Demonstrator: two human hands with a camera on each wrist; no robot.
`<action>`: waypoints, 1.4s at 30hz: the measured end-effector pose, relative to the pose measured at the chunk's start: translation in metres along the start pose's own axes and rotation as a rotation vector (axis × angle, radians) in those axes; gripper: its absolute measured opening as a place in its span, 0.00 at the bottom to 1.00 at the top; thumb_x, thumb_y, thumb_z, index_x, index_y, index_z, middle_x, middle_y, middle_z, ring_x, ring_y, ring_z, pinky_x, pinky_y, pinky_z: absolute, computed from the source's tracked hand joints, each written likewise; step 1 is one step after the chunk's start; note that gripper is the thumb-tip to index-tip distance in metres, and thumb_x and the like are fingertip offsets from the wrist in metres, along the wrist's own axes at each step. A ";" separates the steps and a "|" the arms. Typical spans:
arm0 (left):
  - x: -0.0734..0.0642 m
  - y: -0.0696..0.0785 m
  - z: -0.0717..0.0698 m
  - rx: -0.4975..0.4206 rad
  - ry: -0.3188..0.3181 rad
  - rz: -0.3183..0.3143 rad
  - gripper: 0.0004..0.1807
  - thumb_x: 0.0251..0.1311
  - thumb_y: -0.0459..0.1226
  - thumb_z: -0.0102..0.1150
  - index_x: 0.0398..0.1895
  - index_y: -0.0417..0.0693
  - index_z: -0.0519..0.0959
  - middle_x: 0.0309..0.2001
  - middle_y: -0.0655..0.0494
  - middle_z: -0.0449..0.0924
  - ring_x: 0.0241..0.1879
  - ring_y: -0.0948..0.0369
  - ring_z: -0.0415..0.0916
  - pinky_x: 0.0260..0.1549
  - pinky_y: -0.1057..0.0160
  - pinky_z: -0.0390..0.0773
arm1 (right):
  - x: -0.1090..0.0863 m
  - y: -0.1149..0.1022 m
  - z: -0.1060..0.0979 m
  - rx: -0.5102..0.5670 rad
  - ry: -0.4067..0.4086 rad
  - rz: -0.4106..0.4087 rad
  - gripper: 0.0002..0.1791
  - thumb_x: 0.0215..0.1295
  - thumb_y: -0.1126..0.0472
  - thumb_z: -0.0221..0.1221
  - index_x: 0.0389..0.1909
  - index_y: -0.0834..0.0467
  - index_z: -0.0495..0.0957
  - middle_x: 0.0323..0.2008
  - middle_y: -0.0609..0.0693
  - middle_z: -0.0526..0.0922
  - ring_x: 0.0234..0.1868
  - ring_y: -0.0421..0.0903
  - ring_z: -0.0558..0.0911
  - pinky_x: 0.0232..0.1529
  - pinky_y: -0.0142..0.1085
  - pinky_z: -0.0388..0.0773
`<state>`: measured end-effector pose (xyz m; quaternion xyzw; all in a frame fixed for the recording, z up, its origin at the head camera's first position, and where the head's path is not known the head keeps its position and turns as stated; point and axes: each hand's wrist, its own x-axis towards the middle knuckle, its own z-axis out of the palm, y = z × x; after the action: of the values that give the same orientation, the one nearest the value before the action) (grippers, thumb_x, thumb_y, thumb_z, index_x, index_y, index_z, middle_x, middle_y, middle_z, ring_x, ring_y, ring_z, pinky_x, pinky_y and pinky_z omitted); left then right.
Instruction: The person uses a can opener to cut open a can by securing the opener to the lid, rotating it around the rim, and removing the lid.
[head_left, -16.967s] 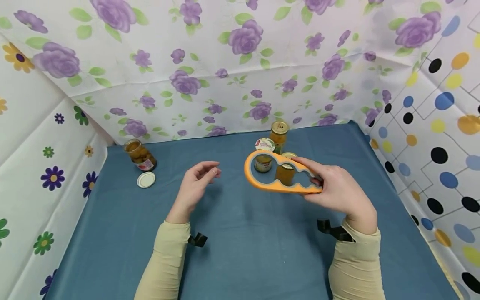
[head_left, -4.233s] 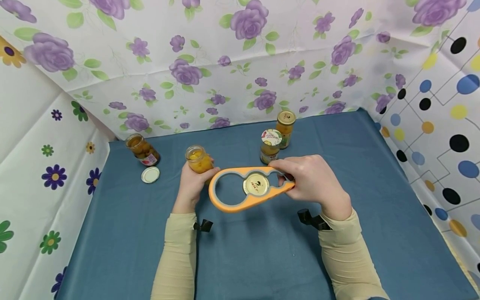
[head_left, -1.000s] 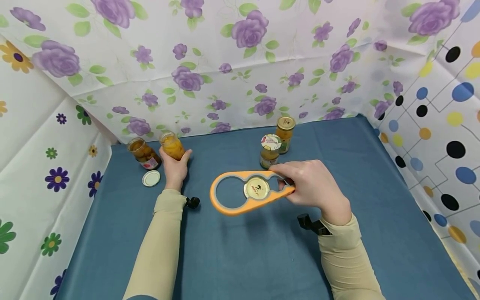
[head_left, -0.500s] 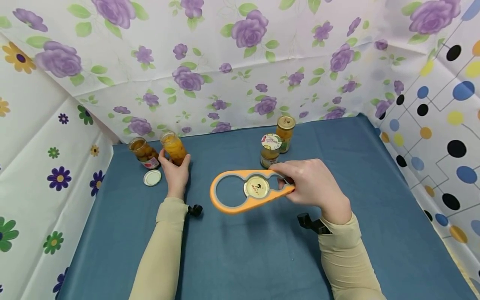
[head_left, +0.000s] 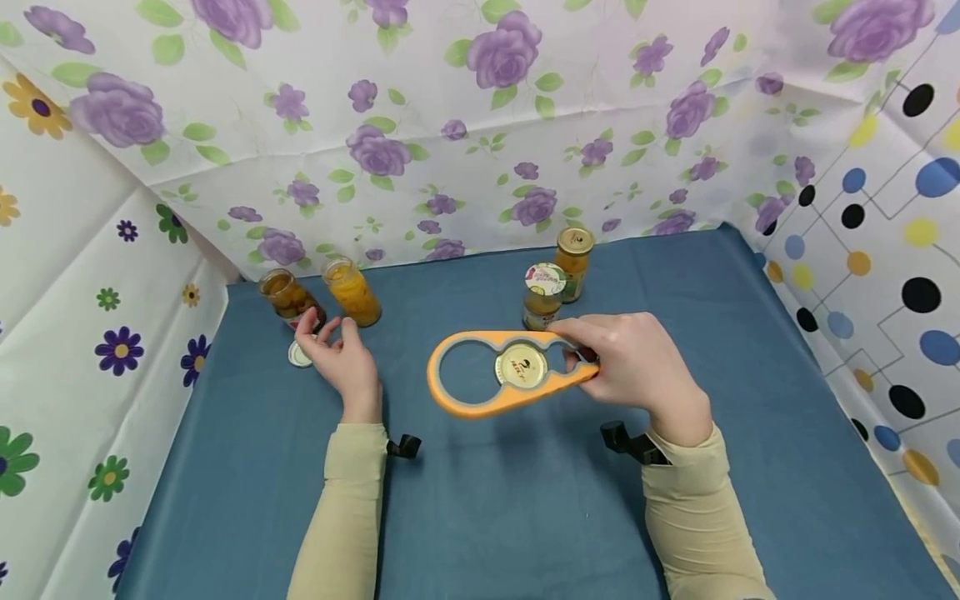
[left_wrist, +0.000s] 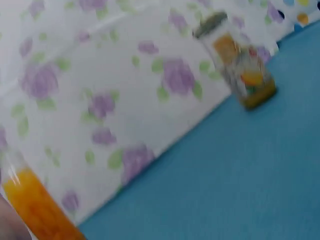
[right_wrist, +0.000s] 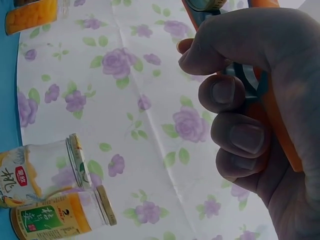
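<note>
My right hand [head_left: 637, 362] grips the handle end of an orange jar opener [head_left: 433, 372], held above the table. A gold lid [head_left: 522, 366] sits between the opener's arms; the right wrist view catches the lid's edge [right_wrist: 205, 4] at the top. At the back left, an open glass jar of yellow fruit [head_left: 352, 293] stands beside an open jar of dark fruit [head_left: 283, 292]. My left hand [head_left: 347, 367] is in front of them, palm partly up, fingers loosely bent and holding nothing. It partly covers a white lid [head_left: 298, 354] on the table.
Two lidded jars stand at the back right: a shorter one with a patterned white lid [head_left: 543, 300] and a taller gold-lidded one [head_left: 574, 262]. Blue cloth covers the table [head_left: 487, 500]. A flowered sheet [head_left: 450, 192] hangs behind, with patterned sheets at both sides.
Over several seconds, my left hand has carried the yellow-fruit jar leftward beside the dark one. It has now let go and drawn back. My right hand still holds the opener with the gold lid.
</note>
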<state>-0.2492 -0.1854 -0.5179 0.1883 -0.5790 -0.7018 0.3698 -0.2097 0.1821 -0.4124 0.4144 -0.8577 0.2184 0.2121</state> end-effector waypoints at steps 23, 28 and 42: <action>-0.096 0.074 0.034 -0.848 -0.923 -0.890 0.13 0.88 0.40 0.37 0.59 0.49 0.72 0.45 0.52 0.73 0.39 0.58 0.70 0.42 0.61 0.75 | -0.008 0.006 -0.011 -0.003 0.063 0.014 0.17 0.56 0.69 0.68 0.48 0.57 0.89 0.27 0.45 0.85 0.20 0.35 0.72 0.20 0.34 0.70; -0.106 0.078 0.036 -0.872 -1.102 -0.932 0.17 0.88 0.43 0.37 0.54 0.49 0.79 0.51 0.52 0.75 0.49 0.56 0.69 0.47 0.58 0.71 | -0.007 0.006 -0.010 0.005 0.063 0.003 0.17 0.56 0.69 0.67 0.48 0.56 0.89 0.26 0.44 0.83 0.20 0.36 0.70 0.20 0.35 0.70; -0.125 0.080 0.038 -0.901 -1.337 -1.069 0.18 0.86 0.43 0.46 0.67 0.47 0.79 0.65 0.50 0.79 0.65 0.52 0.79 0.69 0.50 0.74 | -0.003 0.003 -0.005 0.026 0.067 -0.025 0.18 0.56 0.69 0.68 0.49 0.55 0.89 0.28 0.45 0.85 0.19 0.37 0.69 0.20 0.36 0.70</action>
<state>-0.1696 -0.0723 -0.4526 -0.1710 -0.1843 -0.8958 -0.3666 -0.2093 0.1887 -0.4102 0.4202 -0.8419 0.2408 0.2381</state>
